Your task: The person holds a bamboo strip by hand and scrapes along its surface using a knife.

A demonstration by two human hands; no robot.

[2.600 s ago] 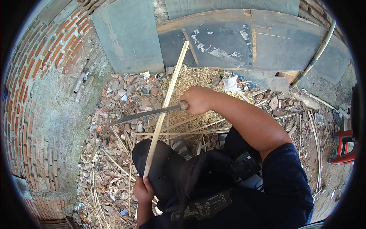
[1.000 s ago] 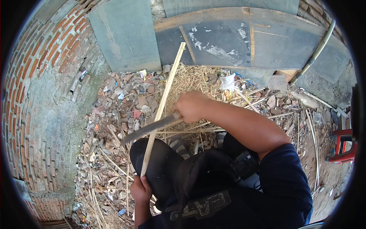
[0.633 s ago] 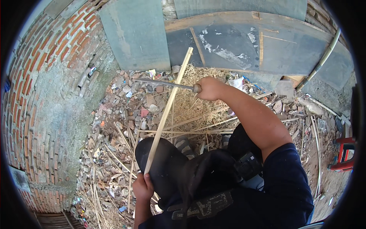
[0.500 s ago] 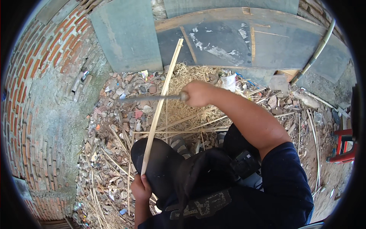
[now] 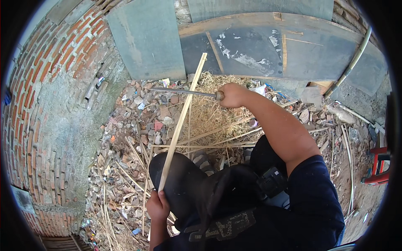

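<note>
My left hand [image 5: 158, 205] is closed round the near end of a long, pale bamboo strip [image 5: 179, 130]. The strip slants up and away across my left knee, its far end raised over the rubble. In my right hand [image 5: 233, 95] is the wooden handle of a knife [image 5: 184, 91] with a long, narrow blade. That blade points left and lies across the upper part of the strip, seemingly touching it. A heap of curly shavings [image 5: 213, 113] spreads on the ground beneath.
Rubble [image 5: 138, 100] and loose strips cover the ground around my feet. A brick wall [image 5: 46, 125] stands at the left, with grey panels [image 5: 247, 50] along the far side. A pole [image 5: 349, 62] leans at the far right, and a red stool [image 5: 377, 165] stands at the right.
My right hand and the knife have moved a little away from me along the strip, toward its far end. The left hand keeps its hold. The whole view has shifted slightly.
</note>
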